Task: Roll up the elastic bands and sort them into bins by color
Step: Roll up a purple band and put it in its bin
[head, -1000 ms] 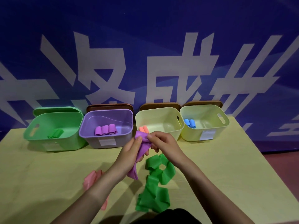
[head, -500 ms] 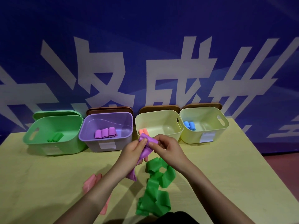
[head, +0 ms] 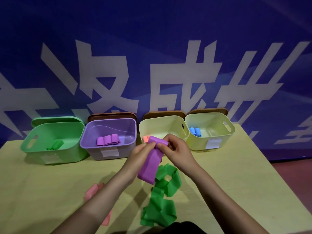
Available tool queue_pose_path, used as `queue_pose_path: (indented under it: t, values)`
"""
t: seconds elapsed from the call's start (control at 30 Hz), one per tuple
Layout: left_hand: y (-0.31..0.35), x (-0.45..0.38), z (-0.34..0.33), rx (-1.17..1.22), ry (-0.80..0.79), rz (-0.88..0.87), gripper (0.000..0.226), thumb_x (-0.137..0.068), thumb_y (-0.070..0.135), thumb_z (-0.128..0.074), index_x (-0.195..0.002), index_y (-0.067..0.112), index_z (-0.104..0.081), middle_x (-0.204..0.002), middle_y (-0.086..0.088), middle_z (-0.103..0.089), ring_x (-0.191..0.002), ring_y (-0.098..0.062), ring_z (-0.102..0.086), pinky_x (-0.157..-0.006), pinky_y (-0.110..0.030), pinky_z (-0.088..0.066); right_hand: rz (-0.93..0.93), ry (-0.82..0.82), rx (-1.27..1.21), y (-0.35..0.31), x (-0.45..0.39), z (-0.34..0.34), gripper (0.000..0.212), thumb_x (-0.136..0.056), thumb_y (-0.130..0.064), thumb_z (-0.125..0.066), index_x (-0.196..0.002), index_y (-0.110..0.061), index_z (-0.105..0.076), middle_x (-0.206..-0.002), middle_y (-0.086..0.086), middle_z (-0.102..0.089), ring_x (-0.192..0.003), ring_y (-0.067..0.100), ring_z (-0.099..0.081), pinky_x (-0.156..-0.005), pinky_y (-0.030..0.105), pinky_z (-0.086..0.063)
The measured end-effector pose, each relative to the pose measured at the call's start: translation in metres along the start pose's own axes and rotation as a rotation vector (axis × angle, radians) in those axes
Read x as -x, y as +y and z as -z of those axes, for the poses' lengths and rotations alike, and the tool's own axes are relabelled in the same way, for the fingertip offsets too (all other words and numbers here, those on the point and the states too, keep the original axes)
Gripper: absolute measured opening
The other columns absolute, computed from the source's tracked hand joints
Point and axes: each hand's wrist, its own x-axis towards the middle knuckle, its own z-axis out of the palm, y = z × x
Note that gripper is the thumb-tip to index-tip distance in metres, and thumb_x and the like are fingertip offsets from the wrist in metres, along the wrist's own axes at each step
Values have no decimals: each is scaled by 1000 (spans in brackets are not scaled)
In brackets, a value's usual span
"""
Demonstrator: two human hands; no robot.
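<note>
Head view: keep your roll tight and square as you wind the purple band point(head: 152, 159) above the table point(head: 253, 174), near the purple bin point(head: 108, 139). Your left hand point(head: 141, 155) and right hand point(head: 177, 150) both pinch its rolled top, apparently; the tail hangs free.

Purple band point(head: 151, 162), top end rolled, hangs above the loose green band point(head: 162, 196) before four bins.

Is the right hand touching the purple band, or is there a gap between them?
Touching. The head view shows the right hand pinching the rolled top end of the purple band, its thumb and fingers curled round it with no gap.
</note>
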Motion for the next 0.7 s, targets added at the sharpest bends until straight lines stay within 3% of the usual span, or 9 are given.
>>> queue_pose_path:
  t: [0.13,0.3,0.47,0.57,0.7]
  values:
    - [-4,5,1,39,19,-83,23,-91,36,-57,-92,18,-72,-100,-25,-66,-85,-25,-59,-79,-35,-41,22,-46,-109,-5,2,-2,31,-81,-34,-62,-73,-5,-55,-63,3,-46,-59,8,-38,-56,25,-31]
    - [-7,8,5,25,60,-146,25,-89,39,-61,-91,17,-72,-94,-26,-66,-79,-27,-59,-73,-35,-42,50,-42,-207,-6,5,-10,18,-83,-22,-65,-74,-7,-59,-64,-1,-48,-59,5,-40,-57,20,-33]
    - [-8,8,9,83,74,-138,18,-93,27,-56,-94,18,-72,-84,-5,-71,-79,-18,-62,-69,-25,-46,18,-62,-279,-4,4,-16,4,-84,-20,-65,-81,-21,-68,-71,-6,-62,-67,6,-53,-65,24,-43]
    - [-9,9,9,85,82,-117,17,-92,28,-56,-93,21,-72,-80,-1,-72,-74,-16,-62,-65,-21,-46,-11,-89,-333,-6,4,-16,12,-88,-6,-64,-82,-16,-69,-66,-7,-63,-62,2,-56,-62,18,-45]
    - [-9,10,9,36,38,-124,20,-94,26,-53,-91,21,-71,-77,-1,-70,-69,-11,-62,-62,-19,-45,-8,-97,-325,-7,7,-15,7,-81,-19,-63,-76,-15,-65,-62,-6,-59,-60,6,-53,-60,20,-43]
